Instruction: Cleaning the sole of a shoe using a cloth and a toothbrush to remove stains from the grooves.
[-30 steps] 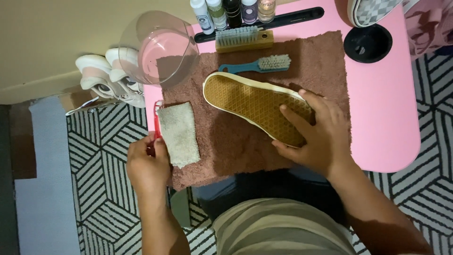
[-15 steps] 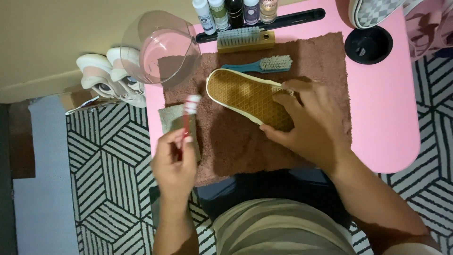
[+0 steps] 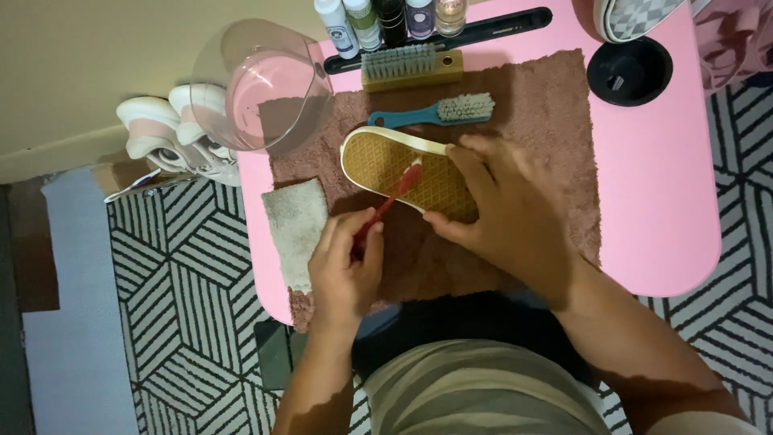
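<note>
A brown towel [image 3: 539,105] covers the middle of the pink bench [image 3: 668,185]. On the towel's far edge lies a wooden scrub brush [image 3: 411,67], a teal-handled brush [image 3: 435,112] just nearer. Beyond the towel stands a row of small bottles [image 3: 386,18]; at its far left corner, a clear glass bowl [image 3: 262,84]; to its right — a black round cup holder [image 3: 629,71]. A grey cloth [image 3: 295,225] lies along the towel's left edge.

a home, set up for shoe cleaning on the floor: a small pink lap table [image 3: 660,201] over a black-and-white geometric rug [image 3: 185,306], a brown towel [image 3: 547,121], brushes, small bottles [image 3: 386,18], and white sneakers [image 3: 169,137] against the wall.
</note>
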